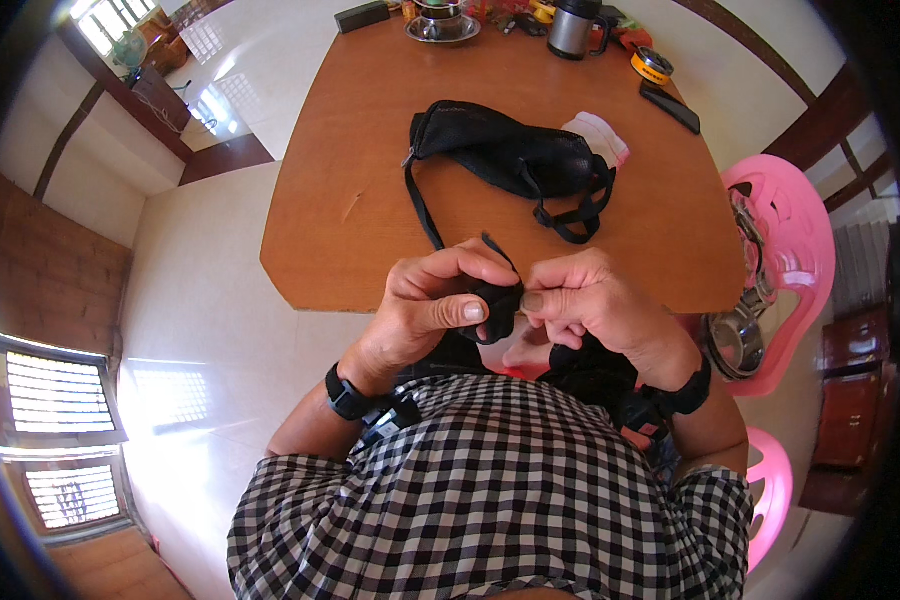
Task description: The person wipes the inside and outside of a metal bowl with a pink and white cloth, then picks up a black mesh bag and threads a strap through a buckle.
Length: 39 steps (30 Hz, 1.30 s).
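Observation:
A black fabric bag point(505, 150) with a zipper lies on the brown table, one strap point(420, 205) running from its left end toward my hands. Just off the table's near edge, my left hand point(425, 305) is closed round a bunched part of the black strap point(500, 305), thumb in front. My right hand point(595, 300) pinches the same bunch from the right, thumb against curled fingers. A short loose strap end sticks up between the hands. On the bag's right side, another strap loop point(570, 222) rests on the tabletop.
Behind the bag lies a white-and-pink cloth point(600, 138). Toward the far edge of the table point(340, 200) stand a steel mug point(573, 30), a metal dish point(443, 30), a yellow-black round tin point(652, 67) and a black flat object point(670, 107). A pink chair point(815, 220) holding metal pans point(738, 340) stands right.

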Each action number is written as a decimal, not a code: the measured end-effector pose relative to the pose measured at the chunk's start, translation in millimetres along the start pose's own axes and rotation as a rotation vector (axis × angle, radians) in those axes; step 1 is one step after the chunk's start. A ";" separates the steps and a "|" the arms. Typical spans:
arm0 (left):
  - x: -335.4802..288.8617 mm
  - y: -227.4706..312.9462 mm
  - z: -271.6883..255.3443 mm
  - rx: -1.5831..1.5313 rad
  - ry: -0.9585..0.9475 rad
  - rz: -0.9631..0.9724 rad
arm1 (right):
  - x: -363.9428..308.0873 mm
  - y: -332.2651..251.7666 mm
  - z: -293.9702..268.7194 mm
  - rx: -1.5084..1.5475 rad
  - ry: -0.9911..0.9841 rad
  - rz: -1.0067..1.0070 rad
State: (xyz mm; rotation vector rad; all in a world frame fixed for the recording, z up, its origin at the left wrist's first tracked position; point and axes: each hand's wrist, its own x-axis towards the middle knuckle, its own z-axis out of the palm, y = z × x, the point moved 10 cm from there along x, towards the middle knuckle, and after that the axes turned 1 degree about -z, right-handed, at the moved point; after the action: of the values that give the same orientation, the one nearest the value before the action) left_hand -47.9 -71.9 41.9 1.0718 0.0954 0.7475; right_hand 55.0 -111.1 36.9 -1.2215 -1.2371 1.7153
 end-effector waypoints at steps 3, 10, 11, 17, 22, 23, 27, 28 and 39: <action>1.6 0.0 2.5 -0.045 -0.019 0.009 | -2.2 3.3 0.4 0.078 -0.018 0.019; -1.7 -15.2 -2.2 -0.122 0.038 -0.110 | -1.1 12.9 -1.7 0.213 0.060 0.060; -1.1 -11.1 -4.0 -0.049 0.046 -0.065 | -0.7 13.6 -0.3 0.216 0.062 0.062; 6.2 -7.7 -10.1 -0.008 0.020 0.005 | -4.6 -15.5 12.5 -0.014 -0.072 -0.214; 3.8 -24.5 -30.3 -0.017 0.140 -0.050 | 2.7 1.2 -40.4 -0.336 0.151 -0.075; 1.9 -22.8 -37.5 -0.052 0.190 -0.036 | 1.6 1.8 -66.1 -0.327 0.271 -0.095; 0.0 -24.1 -49.5 -0.118 0.220 -0.009 | -17.3 14.6 -196.3 -0.489 0.736 -0.102; 1.4 -27.9 -50.2 -0.137 0.211 -0.025 | -21.3 29.2 -228.0 -0.501 0.796 -0.049; 4.9 -40.0 -56.5 -0.190 0.242 0.018 | -8.7 -39.2 -108.9 -0.519 0.670 -0.433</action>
State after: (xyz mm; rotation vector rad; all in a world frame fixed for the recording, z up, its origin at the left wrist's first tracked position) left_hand -47.5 -36.5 -17.8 0.8002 0.2176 0.8828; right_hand 161.1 -73.3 65.2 -1.5064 -1.4042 0.5979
